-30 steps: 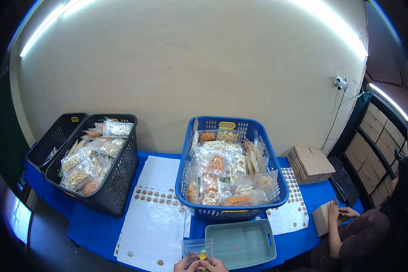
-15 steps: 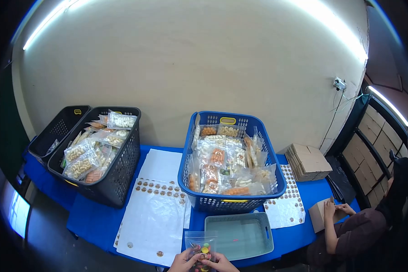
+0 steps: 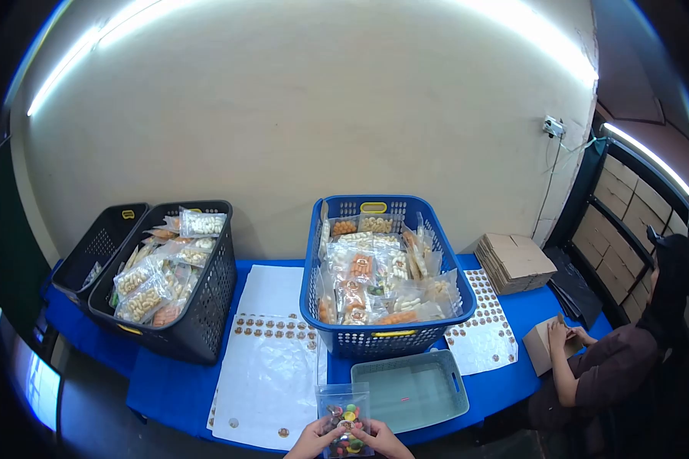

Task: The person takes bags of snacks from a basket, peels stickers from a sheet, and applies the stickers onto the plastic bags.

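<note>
A clear zip bag of colourful round candies is upright at the bottom of the view, between my two hands. My left hand grips its left side and my right hand its right side. Both thumbs press on the bag's front by a small round brown sticker. Behind the bag lie white sticker sheets with rows of round brown stickers at their upper part. To the right is a shallow grey-green tray with a small pinkish piece in it.
A blue basket full of snack bags stands behind the tray. Two dark baskets are at left, one heaped with bags. Another sticker sheet and stacked flat cardboard boxes lie right. At far right a co-worker handles a cardboard box.
My view has shifted slightly. The bag in my hands is raised a little, and more of the candies show. My hands keep their grip on both sides.
</note>
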The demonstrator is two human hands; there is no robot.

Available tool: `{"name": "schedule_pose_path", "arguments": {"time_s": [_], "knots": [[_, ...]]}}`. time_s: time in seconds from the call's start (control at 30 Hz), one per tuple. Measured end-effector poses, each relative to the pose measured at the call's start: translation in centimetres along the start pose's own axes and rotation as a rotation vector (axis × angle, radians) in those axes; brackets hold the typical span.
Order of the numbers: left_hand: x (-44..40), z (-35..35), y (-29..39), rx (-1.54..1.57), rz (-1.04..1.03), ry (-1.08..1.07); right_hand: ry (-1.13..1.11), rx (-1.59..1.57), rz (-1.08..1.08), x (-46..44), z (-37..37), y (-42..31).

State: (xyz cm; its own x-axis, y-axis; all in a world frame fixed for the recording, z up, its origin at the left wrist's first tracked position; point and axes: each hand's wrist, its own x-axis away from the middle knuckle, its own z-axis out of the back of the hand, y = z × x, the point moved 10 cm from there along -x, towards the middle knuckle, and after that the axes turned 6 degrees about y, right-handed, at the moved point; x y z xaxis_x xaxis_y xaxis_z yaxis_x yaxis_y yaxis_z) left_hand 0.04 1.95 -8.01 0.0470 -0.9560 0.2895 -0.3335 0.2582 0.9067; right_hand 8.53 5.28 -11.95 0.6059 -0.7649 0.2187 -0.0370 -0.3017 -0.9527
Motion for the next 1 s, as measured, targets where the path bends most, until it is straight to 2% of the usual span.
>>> {"name": "schedule_pose_path", "arguments": {"time_s": [0.1,0.13,0.17,0.23,0.3,0.43,0.5,0.57,0.63,0.67,0.7,0.77,0.8,0.83,0.9,0.93,1.0], "knots": [[0.1,-0.4,-0.5,-0.024,0.054,-0.064,0.137,0.073,0.022,0.4,1.4,0.2],[0.2,-0.7,-0.5,-0.021,0.05,-0.057,0.177,0.012,0.039,0.8,1.7,0.1],[0.5,-0.9,0.0,-0.019,0.049,-0.048,0.17,-0.063,0.029,1.1,1.5,-0.3],[0.7,-1.0,-0.2,0.063,0.035,-0.162,0.154,-0.223,0.006,1.9,0.7,-1.8],[1.6,-1.4,2.3,0.077,0.065,-0.225,0.167,-0.166,0.051,2.5,-0.6,-4.5],[1.8,0.3,5.8,-0.078,-0.063,-0.205,0.173,-0.097,0.116,2.2,-2.9,-7.9],[1.3,2.4,5.2,-0.131,-0.09,-0.079,0.166,-0.147,0.18,1.5,-5.0,-9.2],[0.8,5.3,4.3,-0.191,-0.117,0.057,0.233,-0.161,0.225,0.2,-6.5,-7.6],[1.1,6.0,5.2,-0.04,-0.214,0.062,0.221,-0.093,0.344,-0.3,-7.8,-7.6],[1.1,6.3,5.0,-0.049,-0.194,0.07,0.244,-0.031,0.354,-0.6,-7.8,-6.5],[1.3,6.8,4.8,-0.067,-0.169,0.081,0.259,0.009,0.308,-1.1,-7.3,-4.6],[2.0,7.2,5.4,-0.1,-0.246,0.082,0.286,0.052,0.21,-2.7,-6.8,-0.7],[2.5,7.5,5.7,-0.124,-0.281,0.081,0.265,0.016,0.175,-2.4,-8.4,-2.8],[3.3,7.7,6.3,-0.124,-0.324,0.074,0.328,-0.04,0.238,-0.4,-9.5,-5.5],[4.2,7.8,7.9,-0.122,-0.422,0.041,0.405,-0.05,0.36,-0.5,-10.0,-5.6],[3.4,8.6,6.1,-0.105,-0.298,-0.043,0.451,-0.041,0.354,-1.2,-9.7,-3.9],[4.4,9.0,7.2,-0.131,-0.28,-0.085,0.534,-0.019,0.337,-2.1,-9.5,-1.1]]}}
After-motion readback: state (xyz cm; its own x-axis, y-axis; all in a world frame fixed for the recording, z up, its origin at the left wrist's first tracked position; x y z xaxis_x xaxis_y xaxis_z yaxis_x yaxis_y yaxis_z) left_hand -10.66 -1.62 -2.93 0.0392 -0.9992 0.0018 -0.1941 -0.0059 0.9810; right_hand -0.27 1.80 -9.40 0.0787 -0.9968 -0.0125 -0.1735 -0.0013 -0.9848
